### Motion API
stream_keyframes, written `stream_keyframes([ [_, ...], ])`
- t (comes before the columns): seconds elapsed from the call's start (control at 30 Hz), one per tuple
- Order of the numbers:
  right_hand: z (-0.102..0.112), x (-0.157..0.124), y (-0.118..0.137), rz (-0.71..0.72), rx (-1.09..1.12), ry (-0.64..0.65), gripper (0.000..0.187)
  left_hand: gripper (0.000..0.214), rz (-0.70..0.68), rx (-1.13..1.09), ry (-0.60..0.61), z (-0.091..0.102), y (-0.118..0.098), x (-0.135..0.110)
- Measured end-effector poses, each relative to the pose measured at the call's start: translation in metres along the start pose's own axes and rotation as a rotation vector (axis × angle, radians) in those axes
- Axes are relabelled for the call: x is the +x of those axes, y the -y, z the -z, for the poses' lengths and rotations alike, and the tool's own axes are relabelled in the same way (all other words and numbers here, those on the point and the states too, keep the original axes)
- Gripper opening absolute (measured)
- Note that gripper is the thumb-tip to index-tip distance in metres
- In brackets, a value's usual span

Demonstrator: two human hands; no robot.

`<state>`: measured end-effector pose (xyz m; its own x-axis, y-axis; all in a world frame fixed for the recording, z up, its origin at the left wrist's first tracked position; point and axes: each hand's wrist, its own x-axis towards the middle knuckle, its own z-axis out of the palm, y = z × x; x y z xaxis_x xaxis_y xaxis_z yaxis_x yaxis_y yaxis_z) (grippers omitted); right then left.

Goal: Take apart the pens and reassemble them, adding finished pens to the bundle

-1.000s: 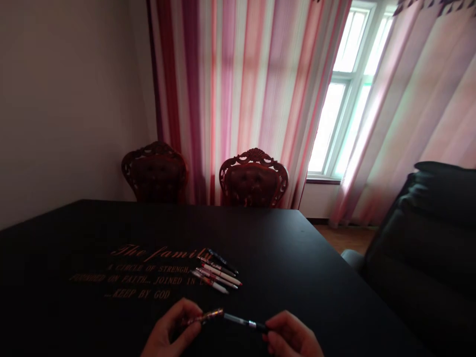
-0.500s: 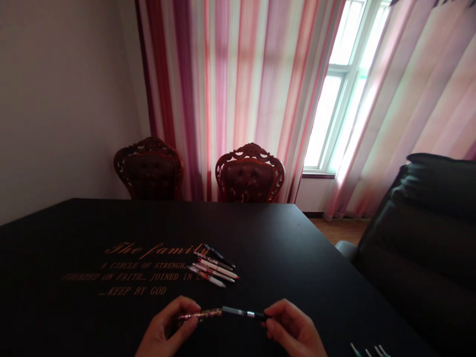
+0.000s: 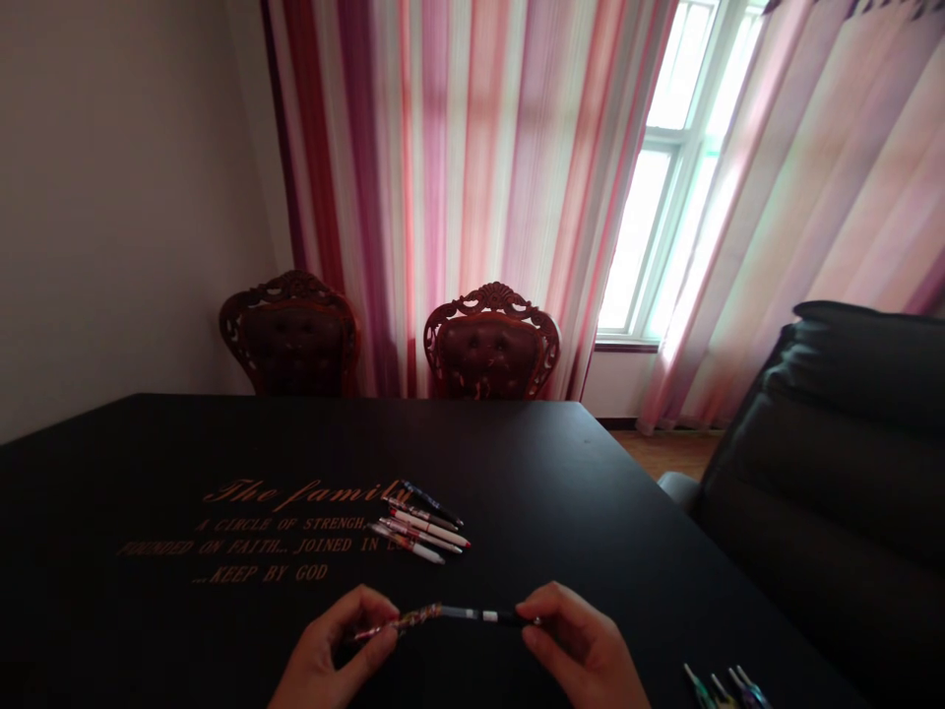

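Observation:
Low over the black table, my left hand (image 3: 330, 642) pinches the patterned end of a pen (image 3: 428, 618). My right hand (image 3: 578, 642) grips the dark end of the same pen, which has a pale band near that hand. The pen lies level between my hands, and its middle stays uncovered. Farther up the table, several pens (image 3: 420, 527) lie side by side, out of reach of my fingers. Some have white barrels and others dark ones.
The black table (image 3: 517, 463) has gold lettering (image 3: 258, 532) left of the pens. Several pen-like items (image 3: 727, 689) lie at its bottom right corner. A dark sofa (image 3: 827, 492) stands to the right, and carved chairs (image 3: 491, 340) stand beyond the far edge.
The view has tilted and shifted, so the pens and furniture sit further left and the items at bottom right show more. The held pen has risen slightly, and my hands stay on it.

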<state>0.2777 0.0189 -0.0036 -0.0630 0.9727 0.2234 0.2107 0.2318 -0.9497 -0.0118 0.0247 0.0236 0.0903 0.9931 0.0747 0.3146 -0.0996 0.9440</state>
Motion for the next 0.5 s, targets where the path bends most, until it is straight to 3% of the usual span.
stream_keyframes([
  [0.17,0.001,0.0,0.008,0.035,-0.04,0.026,0.019,0.022,-0.012,0.071,0.062,0.0,-0.001,-0.001],
  [0.37,-0.011,-0.007,0.008,-0.129,0.056,0.087,0.016,0.023,-0.009,0.087,0.119,-0.007,-0.006,-0.007],
  [0.5,-0.019,-0.011,0.001,-0.163,0.096,0.084,0.013,0.025,0.018,0.061,0.104,-0.009,-0.007,-0.01],
])
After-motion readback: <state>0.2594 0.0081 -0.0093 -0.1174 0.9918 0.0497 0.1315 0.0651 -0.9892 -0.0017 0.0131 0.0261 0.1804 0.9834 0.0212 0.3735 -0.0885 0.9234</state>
